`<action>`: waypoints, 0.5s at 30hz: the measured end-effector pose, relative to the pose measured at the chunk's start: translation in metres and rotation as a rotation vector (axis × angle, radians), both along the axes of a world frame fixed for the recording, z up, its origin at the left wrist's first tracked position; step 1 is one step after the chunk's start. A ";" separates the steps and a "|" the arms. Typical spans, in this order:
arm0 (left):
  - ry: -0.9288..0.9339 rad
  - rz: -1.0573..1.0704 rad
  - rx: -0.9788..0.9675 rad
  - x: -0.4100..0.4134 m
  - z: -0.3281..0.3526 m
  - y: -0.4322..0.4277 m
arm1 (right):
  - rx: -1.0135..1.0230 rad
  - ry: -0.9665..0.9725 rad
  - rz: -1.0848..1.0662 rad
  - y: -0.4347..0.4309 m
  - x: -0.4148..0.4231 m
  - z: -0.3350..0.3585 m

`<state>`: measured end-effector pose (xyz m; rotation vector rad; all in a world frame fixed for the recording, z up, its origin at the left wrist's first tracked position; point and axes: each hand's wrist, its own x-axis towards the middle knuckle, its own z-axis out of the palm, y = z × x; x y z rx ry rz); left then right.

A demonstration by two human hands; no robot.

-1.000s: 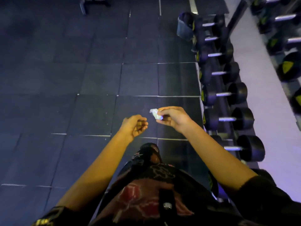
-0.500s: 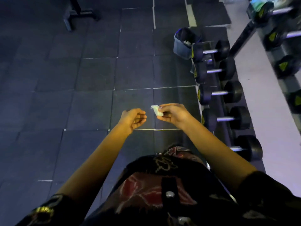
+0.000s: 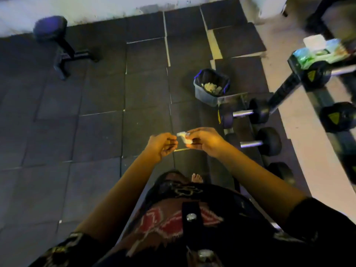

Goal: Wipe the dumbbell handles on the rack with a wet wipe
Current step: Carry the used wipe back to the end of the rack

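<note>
My right hand (image 3: 204,140) pinches a small crumpled white wet wipe (image 3: 183,137) in front of my body. My left hand (image 3: 162,146) is close beside it, fingers curled, its fingertips at the wipe's left edge. To the right, black dumbbells lie on the low rack tier; one chrome handle (image 3: 243,113) and another (image 3: 251,144) show. Both hands are left of the rack and apart from the handles. An upper tier holds more dumbbells (image 3: 316,74) at the far right.
A small grey bin (image 3: 207,95) with used wipes inside stands on the floor at the rack's far end. A wet wipe pack (image 3: 316,53) rests on the upper tier. A bench (image 3: 57,47) stands at the back left on dark rubber floor tiles.
The view has moved forward along the rack toward the bin and wall. My left hand has come closer to the wipe held by my right hand.
</note>
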<state>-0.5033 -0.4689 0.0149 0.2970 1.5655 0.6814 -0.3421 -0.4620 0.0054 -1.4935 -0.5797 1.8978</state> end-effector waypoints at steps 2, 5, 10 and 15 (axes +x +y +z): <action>0.037 -0.035 -0.003 0.009 0.004 0.055 | -0.024 0.005 -0.056 0.047 0.012 0.003; 0.049 -0.087 -0.013 0.024 -0.002 0.136 | -0.083 0.034 -0.116 0.112 0.026 -0.002; 0.055 -0.229 -0.041 0.055 -0.024 0.275 | -0.157 0.051 -0.258 0.224 0.052 -0.032; 0.067 -0.366 -0.089 0.089 -0.057 0.417 | -0.200 0.015 -0.380 0.342 0.072 -0.058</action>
